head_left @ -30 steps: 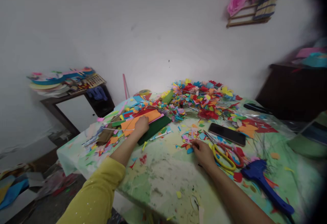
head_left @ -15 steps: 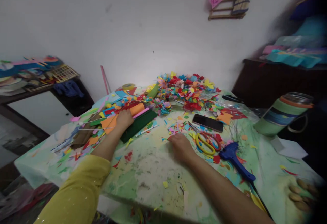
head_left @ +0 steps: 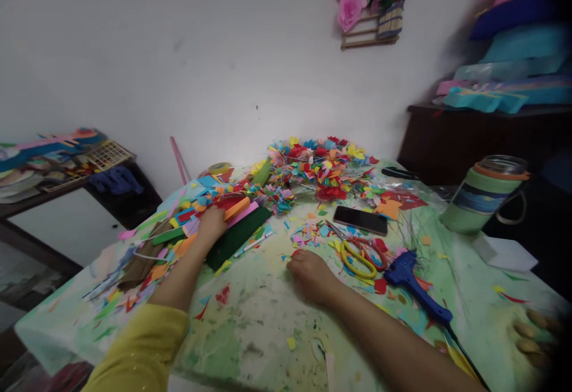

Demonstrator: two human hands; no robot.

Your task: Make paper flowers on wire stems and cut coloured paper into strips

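Note:
My left hand (head_left: 212, 225) is curled over a pile of coloured paper left of the middle. Its fingers close on orange paper (head_left: 238, 210), which sticks out to the right of the knuckles. Pink paper (head_left: 243, 214) and a dark green sheet (head_left: 236, 237) lie beside and under it. On the table, my right hand (head_left: 313, 276) rests with its fingers curled together; a speck of red shows at the fingertips, too small to name. Scissors with yellow and red handles (head_left: 357, 258) lie just right of this hand, near small paper scraps (head_left: 308, 234).
A phone (head_left: 360, 220), a blue glue gun (head_left: 417, 288) and a green bottle (head_left: 482, 195) are on the right. Bunched paper flowers (head_left: 319, 168) stand at the back. A white block (head_left: 504, 253) sits by the bottle. Wire (head_left: 149, 256) and brown paper (head_left: 143, 264) lie at left.
The view has shifted right and up slightly. My left hand stays at the paper pile, where the orange paper now shows less and the pink more. My right hand has barely moved.

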